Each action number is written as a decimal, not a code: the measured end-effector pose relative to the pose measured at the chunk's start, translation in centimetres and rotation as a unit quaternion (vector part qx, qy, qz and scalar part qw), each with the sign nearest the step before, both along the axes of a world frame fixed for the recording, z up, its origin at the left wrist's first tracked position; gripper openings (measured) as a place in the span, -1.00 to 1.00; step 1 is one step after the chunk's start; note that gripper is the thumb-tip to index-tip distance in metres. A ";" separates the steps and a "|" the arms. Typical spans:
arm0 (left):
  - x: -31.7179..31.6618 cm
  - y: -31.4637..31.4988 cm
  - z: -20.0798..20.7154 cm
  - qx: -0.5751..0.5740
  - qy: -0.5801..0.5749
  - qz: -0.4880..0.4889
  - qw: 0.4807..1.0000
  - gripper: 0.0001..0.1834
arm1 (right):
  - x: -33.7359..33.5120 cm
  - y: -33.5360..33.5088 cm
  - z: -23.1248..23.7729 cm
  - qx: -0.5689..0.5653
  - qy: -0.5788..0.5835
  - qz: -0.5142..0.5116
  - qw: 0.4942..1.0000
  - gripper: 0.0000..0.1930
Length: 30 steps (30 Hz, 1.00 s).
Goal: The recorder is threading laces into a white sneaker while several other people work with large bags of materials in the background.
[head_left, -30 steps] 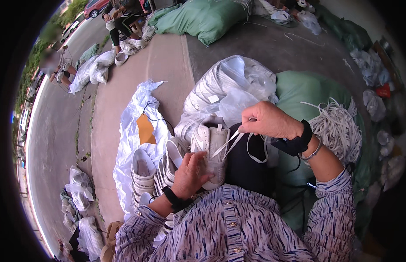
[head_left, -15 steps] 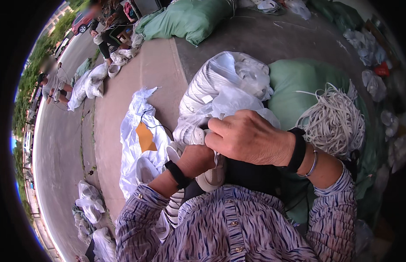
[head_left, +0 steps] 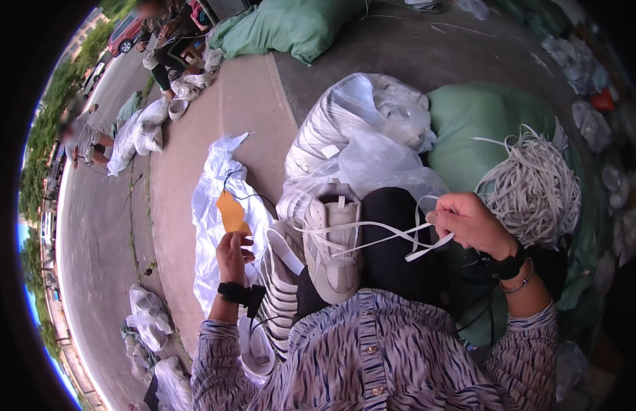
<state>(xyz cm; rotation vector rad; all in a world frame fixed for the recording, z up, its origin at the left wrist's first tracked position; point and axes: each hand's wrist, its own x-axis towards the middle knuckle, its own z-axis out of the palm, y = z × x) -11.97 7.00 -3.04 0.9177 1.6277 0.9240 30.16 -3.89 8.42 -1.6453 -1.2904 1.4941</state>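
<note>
Shoe (head_left: 332,270), pale, sits on the lap between the hands, toe toward the torso, opening facing away. White lace (head_left: 431,248) crosses its upper and stretches right in loose loops over the dark trousers (head_left: 390,264). My right hand (head_left: 472,220) pinches the lace between thumb and fingers, out beside the shoe. My left hand (head_left: 233,259) is off the shoe, fingers at the lower end of the orange card (head_left: 231,209); I can't tell if it's gripped or only touched. Card lies over the crumpled white bag (head_left: 208,198). More shoes (head_left: 278,291) in a stack just left of the lap. Ahead I see a clear sack (head_left: 325,130) packed with shoes; right of it a green sack (head_left: 479,113) with a lace bundle (head_left: 533,185) on top. Farther off, upper left: two people, one by a second green sack (head_left: 284,31).
</note>
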 end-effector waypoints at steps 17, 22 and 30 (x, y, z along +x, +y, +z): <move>12.0 -0.7 3.9 0.343 0.211 -0.394 0.826 -0.83 | 1.1 -3.3 -1.6 -0.004 -0.030 0.007 1.000 -0.90; 3.1 4.8 6.1 0.091 -0.211 0.000 0.973 -0.84 | 5.7 -4.5 -4.8 0.006 0.180 -0.135 0.974 -0.83; -35.2 9.9 0.9 0.089 -0.212 0.231 0.945 -0.78 | 19.1 -11.6 -7.5 0.000 -0.120 -0.469 0.875 -0.77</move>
